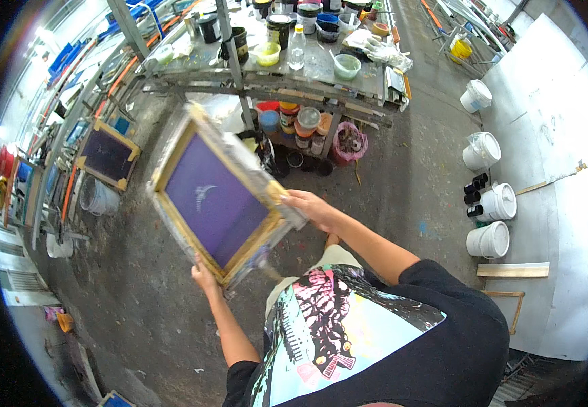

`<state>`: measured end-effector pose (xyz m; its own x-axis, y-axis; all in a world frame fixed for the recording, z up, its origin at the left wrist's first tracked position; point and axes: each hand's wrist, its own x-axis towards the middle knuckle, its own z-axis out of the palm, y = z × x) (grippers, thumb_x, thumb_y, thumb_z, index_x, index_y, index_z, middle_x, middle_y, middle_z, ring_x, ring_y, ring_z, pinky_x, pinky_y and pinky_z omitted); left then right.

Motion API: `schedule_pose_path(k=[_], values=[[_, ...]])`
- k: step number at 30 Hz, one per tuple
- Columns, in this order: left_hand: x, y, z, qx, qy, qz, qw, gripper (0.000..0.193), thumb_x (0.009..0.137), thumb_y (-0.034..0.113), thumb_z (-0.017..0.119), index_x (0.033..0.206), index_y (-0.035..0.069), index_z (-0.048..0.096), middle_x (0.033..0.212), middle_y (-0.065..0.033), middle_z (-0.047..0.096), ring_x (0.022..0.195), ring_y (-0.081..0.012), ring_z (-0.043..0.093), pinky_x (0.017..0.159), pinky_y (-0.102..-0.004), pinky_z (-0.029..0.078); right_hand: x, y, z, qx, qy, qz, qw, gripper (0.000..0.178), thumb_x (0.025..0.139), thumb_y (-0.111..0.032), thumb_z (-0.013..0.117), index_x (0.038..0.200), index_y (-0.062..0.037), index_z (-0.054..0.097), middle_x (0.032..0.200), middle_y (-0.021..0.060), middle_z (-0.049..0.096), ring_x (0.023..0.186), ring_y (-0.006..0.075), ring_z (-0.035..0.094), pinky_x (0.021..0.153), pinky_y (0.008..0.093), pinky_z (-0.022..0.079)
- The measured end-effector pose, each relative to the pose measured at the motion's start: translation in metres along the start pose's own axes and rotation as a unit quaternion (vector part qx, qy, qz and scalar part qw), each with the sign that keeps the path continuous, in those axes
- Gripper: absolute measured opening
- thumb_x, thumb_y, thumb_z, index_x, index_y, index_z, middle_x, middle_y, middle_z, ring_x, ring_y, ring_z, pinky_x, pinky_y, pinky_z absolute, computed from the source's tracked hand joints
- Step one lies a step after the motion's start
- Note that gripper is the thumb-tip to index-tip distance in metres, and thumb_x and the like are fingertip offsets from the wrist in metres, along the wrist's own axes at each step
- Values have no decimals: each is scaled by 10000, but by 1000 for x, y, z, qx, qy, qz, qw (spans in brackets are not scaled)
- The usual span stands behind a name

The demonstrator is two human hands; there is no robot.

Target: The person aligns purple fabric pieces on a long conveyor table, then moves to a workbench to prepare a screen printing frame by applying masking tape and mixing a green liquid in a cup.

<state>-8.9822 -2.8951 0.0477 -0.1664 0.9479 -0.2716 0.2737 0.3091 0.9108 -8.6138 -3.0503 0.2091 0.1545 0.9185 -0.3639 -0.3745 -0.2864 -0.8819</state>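
Between my two hands I hold up a screen printing frame (214, 197), tilted, with a purple mesh and a worn wooden border edged in yellowish tape. A small pale design shows near the middle of the mesh. My left hand (206, 278) grips the lower left edge of the border, its fingers closed on the wood. At the right corner, my right hand (309, 207) is closed round the border too. The undersides of both grips are hidden by the frame. It hangs over the dark floor, apart from the workbench.
Ahead stands a metal workbench (321, 64) crowded with ink tubs, a clear bottle (296, 49) and a green bowl (347, 66). Beneath it sit more tubs and a pink-lined bin (349, 144). Another screen frame (108, 154) leans at left. White buckets (488, 240) line the right wall.
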Motion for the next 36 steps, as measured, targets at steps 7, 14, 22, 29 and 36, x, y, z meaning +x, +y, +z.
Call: schedule_pose_path(k=[7, 14, 22, 29, 36], values=[[-15, 31, 176, 132, -39, 78, 987, 607, 889, 529, 754, 716, 24, 465, 689, -40, 483, 658, -172, 423, 593, -403, 412, 9, 77, -181, -174, 235, 29, 956, 659, 908, -507, 720, 1271, 31, 610, 1138, 150, 680, 1025, 215, 636, 909, 358, 495], [-26, 29, 280, 194, -16, 89, 977, 608, 850, 511, 790, 700, 3, 490, 657, -50, 460, 648, -199, 408, 610, -416, 408, 32, 111, -290, -175, 255, 54, 949, 659, 876, -508, 737, 1229, 37, 623, 1112, 163, 706, 998, 248, 670, 870, 378, 514], [-23, 31, 326, 192, -37, 88, 977, 594, 830, 519, 805, 774, -25, 572, 711, -65, 517, 692, -177, 448, 639, -386, 429, 44, 143, -346, 61, 227, 22, 972, 407, 1035, -332, 597, 1231, 20, 656, 1105, 38, 698, 960, 120, 615, 873, 318, 499], [1, 15, 363, 141, -90, 2, 986, 557, 845, 493, 818, 889, -23, 614, 789, -24, 548, 733, -154, 486, 682, -331, 439, 60, 153, -375, -25, 221, 44, 974, 446, 958, -188, 670, 1356, 2, 605, 1230, 76, 695, 1090, 173, 634, 972, 327, 481], [21, -27, 383, 125, -107, -129, 978, 770, 867, 522, 787, 1290, -85, 573, 1290, -184, 624, 1166, -260, 601, 979, -394, 473, 32, 152, -370, -382, 259, 99, 882, 547, 934, -199, 697, 1437, -41, 551, 1283, 143, 681, 1156, 199, 641, 1007, 346, 486]])
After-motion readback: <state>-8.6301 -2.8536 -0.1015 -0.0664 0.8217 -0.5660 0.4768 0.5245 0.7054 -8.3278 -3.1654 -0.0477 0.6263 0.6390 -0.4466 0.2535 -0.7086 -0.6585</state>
